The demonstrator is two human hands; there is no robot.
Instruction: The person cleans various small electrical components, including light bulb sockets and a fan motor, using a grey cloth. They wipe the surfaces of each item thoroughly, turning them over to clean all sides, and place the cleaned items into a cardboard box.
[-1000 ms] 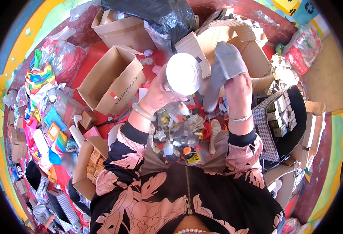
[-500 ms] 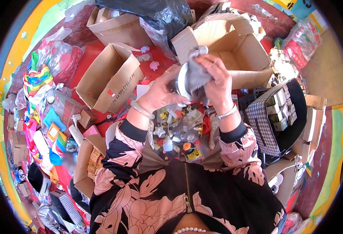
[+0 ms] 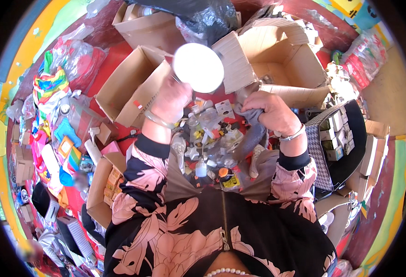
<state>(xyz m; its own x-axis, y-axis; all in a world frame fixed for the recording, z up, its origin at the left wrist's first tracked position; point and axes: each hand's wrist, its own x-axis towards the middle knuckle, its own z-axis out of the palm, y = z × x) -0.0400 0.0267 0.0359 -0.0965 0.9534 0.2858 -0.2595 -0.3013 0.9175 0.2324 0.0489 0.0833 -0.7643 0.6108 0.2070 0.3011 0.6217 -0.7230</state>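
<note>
While both hands were raised, each gripped something.
Left hand [image 3: 175, 99] clasped a white disc [image 3: 198, 67], perhaps a lid; right hand [image 3: 273, 112] clenched a grey cloth [image 3: 251, 134].

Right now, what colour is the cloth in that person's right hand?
Grey: the cloth hangs dark grey from the right hand, seen best in the head view.
</note>
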